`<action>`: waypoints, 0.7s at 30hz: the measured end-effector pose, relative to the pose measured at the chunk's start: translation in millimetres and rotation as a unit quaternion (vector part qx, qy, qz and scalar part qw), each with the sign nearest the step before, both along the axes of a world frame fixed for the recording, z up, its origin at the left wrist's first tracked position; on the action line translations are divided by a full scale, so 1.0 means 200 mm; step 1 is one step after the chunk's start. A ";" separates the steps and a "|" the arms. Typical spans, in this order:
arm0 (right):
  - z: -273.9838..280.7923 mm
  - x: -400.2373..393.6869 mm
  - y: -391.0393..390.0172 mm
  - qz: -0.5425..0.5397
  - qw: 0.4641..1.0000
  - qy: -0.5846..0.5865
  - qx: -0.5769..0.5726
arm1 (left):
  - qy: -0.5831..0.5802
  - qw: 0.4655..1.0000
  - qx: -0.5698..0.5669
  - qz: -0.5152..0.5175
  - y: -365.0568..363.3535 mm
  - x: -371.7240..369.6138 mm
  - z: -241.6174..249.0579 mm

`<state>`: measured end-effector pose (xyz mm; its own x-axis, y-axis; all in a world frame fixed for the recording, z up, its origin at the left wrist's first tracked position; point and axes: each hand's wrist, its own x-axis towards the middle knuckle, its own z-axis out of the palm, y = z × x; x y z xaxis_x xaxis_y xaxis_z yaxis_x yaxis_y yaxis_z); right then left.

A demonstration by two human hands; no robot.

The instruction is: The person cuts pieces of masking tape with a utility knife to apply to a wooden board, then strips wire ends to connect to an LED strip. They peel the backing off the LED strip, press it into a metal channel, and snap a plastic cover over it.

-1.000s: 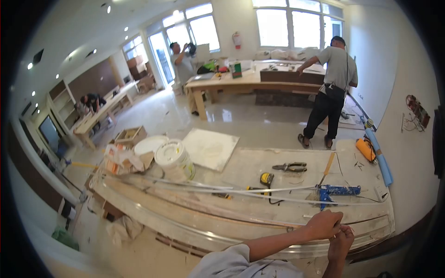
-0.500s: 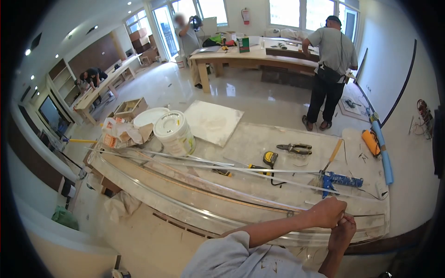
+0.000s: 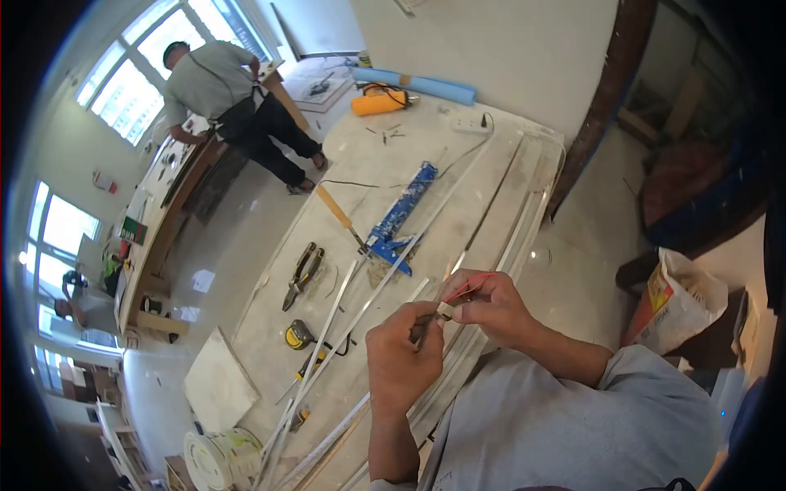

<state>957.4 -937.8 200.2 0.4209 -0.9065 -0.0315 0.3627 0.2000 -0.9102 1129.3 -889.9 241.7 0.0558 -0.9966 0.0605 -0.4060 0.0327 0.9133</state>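
Close together over the near edge of the work table (image 3: 270, 245), my two hands meet at a small pale piece (image 3: 444, 310), whose kind I cannot make out. Thin red wires (image 3: 469, 286) run from it along the fingers of my right hand (image 3: 491, 309). That hand pinches the wired piece from the right. My left hand (image 3: 401, 348) is closed with its fingertips at the piece's other side; a short dark bit shows beneath them. Beyond the hands lies a blue caulking gun (image 3: 399, 214), beside a wooden-handled brush (image 3: 336, 209). Long metal strips (image 3: 332, 315) run past my left hand.
Pliers (image 3: 303, 274) and a tape measure (image 3: 299, 334) lie on the table. An orange tool (image 3: 379, 101), blue roll (image 3: 426, 85) and power strip (image 3: 471, 124) are at its far end. A white bucket (image 3: 233, 458) stands lower left. A person (image 3: 217, 90) works at another bench.
The view has swung right and tilted, so the table now runs away from me. My hands remain together; the red wires and pale piece between the fingers have come into sight.
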 end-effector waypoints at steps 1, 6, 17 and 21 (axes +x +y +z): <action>0.01 0.01 0.00 -0.007 1.000 -0.003 0.006 | -0.003 1.000 0.006 -0.007 0.00 0.00 0.01; 0.02 0.01 0.02 -0.014 1.000 -0.010 0.009 | 0.027 0.999 0.025 -0.019 0.00 0.01 0.01; -0.02 0.03 0.04 -0.036 0.999 0.005 0.012 | 0.042 0.998 0.026 -0.041 0.01 -0.01 -0.03; -0.02 0.02 0.06 -0.037 0.999 -0.007 0.031 | 0.047 0.997 0.006 -0.055 0.02 -0.02 -0.06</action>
<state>960.6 -926.4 195.5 0.3535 -0.9318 -0.0826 0.3906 0.2273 -0.8921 1125.5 -886.1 230.2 -0.0482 -0.9977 0.0487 -0.3126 0.0613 0.9479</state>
